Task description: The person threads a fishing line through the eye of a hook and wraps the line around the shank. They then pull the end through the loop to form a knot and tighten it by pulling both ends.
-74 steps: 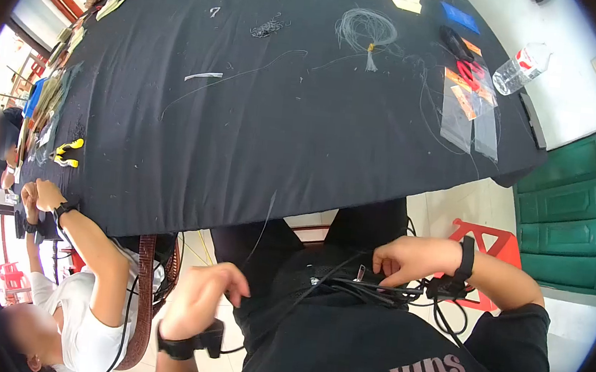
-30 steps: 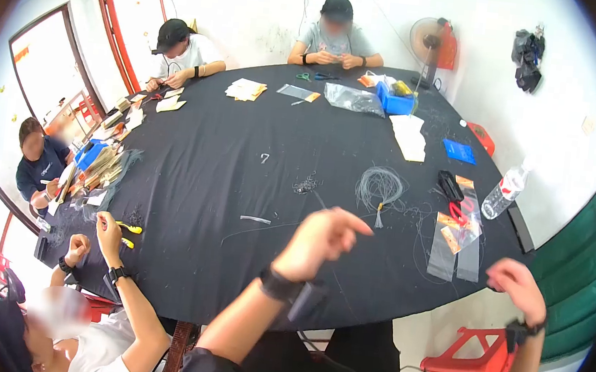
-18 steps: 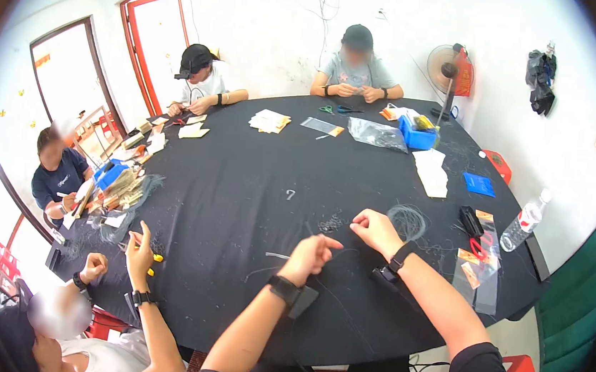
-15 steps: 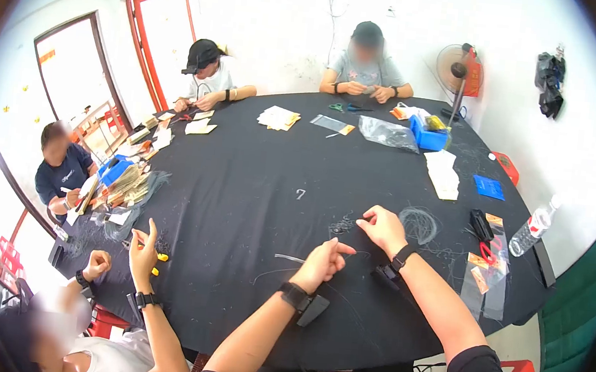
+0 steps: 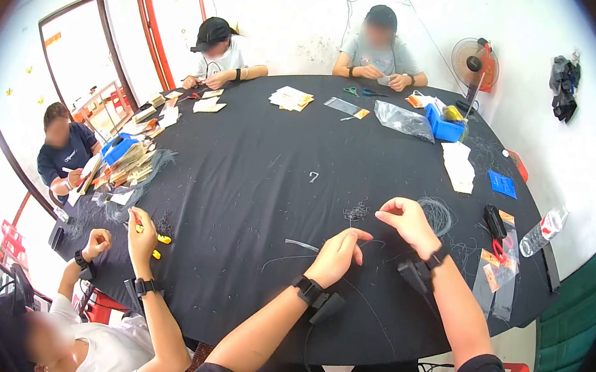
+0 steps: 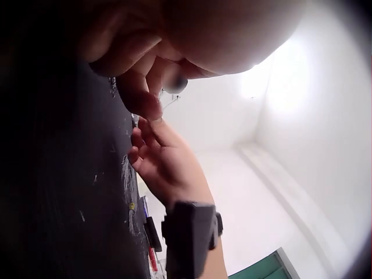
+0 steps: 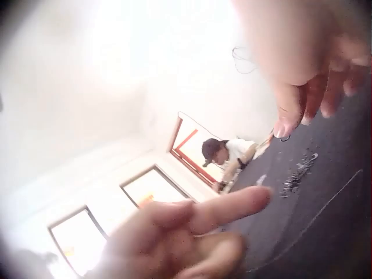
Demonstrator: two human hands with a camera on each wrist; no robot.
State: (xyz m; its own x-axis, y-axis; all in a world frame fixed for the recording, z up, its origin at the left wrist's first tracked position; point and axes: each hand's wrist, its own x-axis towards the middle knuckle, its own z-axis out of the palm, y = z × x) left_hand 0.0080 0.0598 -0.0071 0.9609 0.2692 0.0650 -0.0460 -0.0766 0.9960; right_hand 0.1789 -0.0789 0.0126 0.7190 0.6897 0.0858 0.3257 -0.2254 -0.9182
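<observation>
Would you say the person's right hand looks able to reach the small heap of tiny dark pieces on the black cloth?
Probably yes: the right hand is close beside the heap of tiny dark pieces and nothing seems to stand between them, though it appears to pinch a tiny dark loop.

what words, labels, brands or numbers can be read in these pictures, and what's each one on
"7": a pale figure on the black tablecloth
Red-and-white bottle label: too small and blurred to read
Navy T-shirt's chest mark: too small to read
Blue packet: any print too small to read
Orange header card: any print too small to read
</observation>
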